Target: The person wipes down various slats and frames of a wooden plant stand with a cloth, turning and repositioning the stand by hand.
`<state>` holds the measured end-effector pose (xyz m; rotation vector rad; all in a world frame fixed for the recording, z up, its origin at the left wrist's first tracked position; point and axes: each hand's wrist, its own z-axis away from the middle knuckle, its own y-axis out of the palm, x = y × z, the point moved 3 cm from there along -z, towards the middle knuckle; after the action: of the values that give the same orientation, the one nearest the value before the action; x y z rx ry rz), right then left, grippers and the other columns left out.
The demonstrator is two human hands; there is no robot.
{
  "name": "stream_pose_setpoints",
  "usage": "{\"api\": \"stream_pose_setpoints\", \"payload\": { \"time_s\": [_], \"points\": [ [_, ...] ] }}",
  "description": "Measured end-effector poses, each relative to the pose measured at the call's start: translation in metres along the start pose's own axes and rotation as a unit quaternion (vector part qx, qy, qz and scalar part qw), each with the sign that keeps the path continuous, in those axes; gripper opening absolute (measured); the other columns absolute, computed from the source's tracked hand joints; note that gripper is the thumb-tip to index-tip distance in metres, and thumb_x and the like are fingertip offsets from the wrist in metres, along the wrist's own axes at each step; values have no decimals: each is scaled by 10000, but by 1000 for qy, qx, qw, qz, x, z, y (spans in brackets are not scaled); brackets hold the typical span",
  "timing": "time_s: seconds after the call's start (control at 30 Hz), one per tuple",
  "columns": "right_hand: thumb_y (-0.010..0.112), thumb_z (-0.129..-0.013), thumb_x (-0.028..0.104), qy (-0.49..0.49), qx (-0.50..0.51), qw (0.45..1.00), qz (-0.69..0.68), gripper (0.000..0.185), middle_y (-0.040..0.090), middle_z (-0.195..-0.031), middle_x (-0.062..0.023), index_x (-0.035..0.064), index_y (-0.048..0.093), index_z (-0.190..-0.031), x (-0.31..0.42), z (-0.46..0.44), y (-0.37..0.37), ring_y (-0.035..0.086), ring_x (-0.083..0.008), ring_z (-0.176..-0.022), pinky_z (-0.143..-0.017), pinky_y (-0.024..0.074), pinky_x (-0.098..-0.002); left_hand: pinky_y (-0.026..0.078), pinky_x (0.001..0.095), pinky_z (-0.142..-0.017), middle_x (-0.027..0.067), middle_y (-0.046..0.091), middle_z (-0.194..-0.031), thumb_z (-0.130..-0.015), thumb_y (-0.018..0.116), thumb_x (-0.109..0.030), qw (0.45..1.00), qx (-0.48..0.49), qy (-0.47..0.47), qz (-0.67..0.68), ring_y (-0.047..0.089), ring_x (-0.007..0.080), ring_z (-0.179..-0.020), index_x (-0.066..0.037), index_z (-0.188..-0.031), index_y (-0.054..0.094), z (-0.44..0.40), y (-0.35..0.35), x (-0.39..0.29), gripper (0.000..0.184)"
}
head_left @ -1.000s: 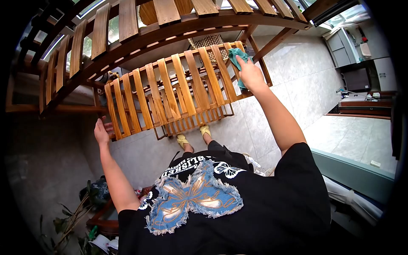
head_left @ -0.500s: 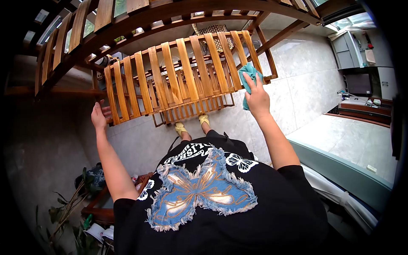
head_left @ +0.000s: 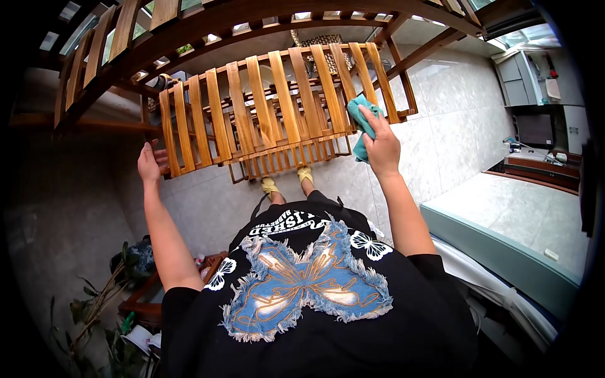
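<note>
Teal cloth (head_left: 362, 120) bunched in the right hand's (head_left: 383, 148) grip, against the slatted wooden shelf (head_left: 287, 94).

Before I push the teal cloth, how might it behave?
The teal cloth looks floppy: it bunches under the right hand, so pushing may fold it. It seems thin, so probably light. Its lower end looks loose and may trail.

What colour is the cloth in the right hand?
Teal green; the head view shows it.
</note>
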<state>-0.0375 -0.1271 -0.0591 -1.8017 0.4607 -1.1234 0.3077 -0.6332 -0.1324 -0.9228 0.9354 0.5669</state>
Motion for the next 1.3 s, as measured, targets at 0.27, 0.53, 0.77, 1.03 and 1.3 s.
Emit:
{"api": "stream_pose_setpoints", "payload": {
  "time_s": [0.27, 0.53, 0.77, 1.03, 1.3],
  "points": [
    [645, -820, 33, 124, 175, 969, -123, 523, 710, -1269, -177, 224, 717, -1302, -20, 64, -5, 743, -306, -958, -870, 585, -358, 524, 277, -621, 67, 736, -924, -1104, 397, -514, 1000, 5, -9, 5, 671, 127, -728, -89, -1294, 644, -6, -1, 10, 527],
    [628, -833, 27, -17, -34, 993, -115, 631, 653, -1360, -141, 239, 597, -1426, 49, 2, -16, 695, -353, -1093, -927, 566, -398, 530, 278, -634, 78, 736, -931, -1111, 388, -498, 1000, 1, -4, 8, 671, 133, -726, -86, -1285, 643, 1, 5, -4, 514],
    [696, -822, 90, -28, 155, 987, 30, 562, 618, -1439, -65, 307, 671, -1341, 47, 53, 10, 710, -333, -1019, -839, 588, -416, 536, 292, -647, 70, 742, -933, -1116, 366, -496, 1000, 6, -10, 2, 690, 142, -753, -89, -1301, 640, 1, 3, -5, 524],
    [596, -844, 14, -57, 66, 961, -262, 507, 704, -1243, -154, 162, 685, -1321, 89, -11, -30, 692, -325, -1106, -963, 543, -373, 551, 305, -654, 80, 757, -933, -1119, 368, -479, 1000, -15, 0, 4, 708, 157, -750, -75, -1301, 635, 7, 9, -12, 518],
    [712, -813, 115, -170, 137, 964, 151, 679, 570, -1491, -97, 274, 565, -1457, 104, 44, 63, 704, -319, -755, -687, 584, -403, 531, 296, -601, 94, 757, -901, -1112, 385, -491, 999, -9, -7, 33, 694, 153, -684, -53, -1287, 627, 5, 11, -8, 529]
  ]
}}
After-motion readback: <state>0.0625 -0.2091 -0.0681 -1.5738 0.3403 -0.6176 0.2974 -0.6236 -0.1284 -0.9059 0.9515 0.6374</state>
